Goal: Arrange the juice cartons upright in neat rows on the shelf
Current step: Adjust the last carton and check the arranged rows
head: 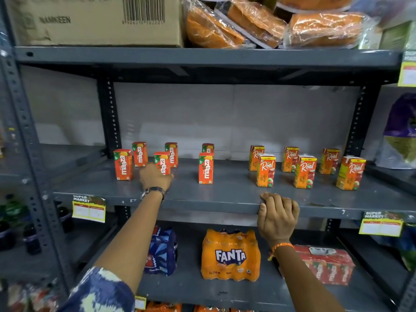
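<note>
Currently twelve juice cartons stand upright on the middle shelf [225, 199], in two loose staggered rows: six mango cartons on the left half, six apple cartons on the right half.

Left hand [155, 177] reaches in at the near-row mango carton [162, 162], second from left. Fingers curl around its lower part from the near side and look closed on it; the fingertips themselves are hidden behind the carton, so grip firmness cannot be told. Wristwatch [154, 191] on that wrist.

Right hand [278, 218] rests on the shelf's front lip, fingers hooked narrowly over the edge, holding no carton. Reads as bracing.

Key relation: the held carton sits directly beyond the left fingers, long axis vertical. Its near-row neighbours are the far-left mango carton [123, 164] and another [205, 168] well apart to the right. Spacing in that row is uneven.

Judgement: the step in hand is sliding this carton sideways to even the gaps. Left hand is clearly the nearer one; the apple carton [265, 170] group lies closer to the right hand.

Risk: a tall narrow carton could tip if pushed high.
</note>
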Demonstrator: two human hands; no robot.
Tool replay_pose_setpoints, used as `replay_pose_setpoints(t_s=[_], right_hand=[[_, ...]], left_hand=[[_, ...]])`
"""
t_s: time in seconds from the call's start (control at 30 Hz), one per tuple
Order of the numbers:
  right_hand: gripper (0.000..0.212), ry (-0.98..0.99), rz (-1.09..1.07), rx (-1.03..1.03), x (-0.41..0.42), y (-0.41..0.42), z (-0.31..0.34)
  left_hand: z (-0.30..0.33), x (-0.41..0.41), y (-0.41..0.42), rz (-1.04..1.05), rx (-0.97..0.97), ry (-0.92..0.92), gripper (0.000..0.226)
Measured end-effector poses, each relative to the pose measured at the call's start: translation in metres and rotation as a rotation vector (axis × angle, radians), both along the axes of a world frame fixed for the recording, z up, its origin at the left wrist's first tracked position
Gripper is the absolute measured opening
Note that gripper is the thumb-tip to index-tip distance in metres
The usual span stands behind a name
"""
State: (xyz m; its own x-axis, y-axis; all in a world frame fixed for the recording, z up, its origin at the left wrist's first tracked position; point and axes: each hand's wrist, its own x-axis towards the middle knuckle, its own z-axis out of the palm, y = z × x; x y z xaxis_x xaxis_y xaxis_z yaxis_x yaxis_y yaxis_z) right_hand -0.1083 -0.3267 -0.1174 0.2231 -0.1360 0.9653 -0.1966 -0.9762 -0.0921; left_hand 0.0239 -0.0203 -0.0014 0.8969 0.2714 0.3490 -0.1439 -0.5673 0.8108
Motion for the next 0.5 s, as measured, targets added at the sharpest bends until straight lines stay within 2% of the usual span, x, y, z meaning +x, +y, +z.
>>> replay_pose_setpoints(t_s=[0.2, 0.5], right_hand=[[0.038, 0.009, -0.016, -0.005, -0.0010, 0.0005, 0.0005], [0.041, 0.011, -0.022, -0.001, -0.0001, -0.0002, -0.0002]], left_hand=[[-0.0018, 0.0061, -0.0015, 0.054, 0.051, 0.000, 0.048], [-0.0042, 0.0028, -0.0017, 0.014, 0.012, -0.034, 0.054]])
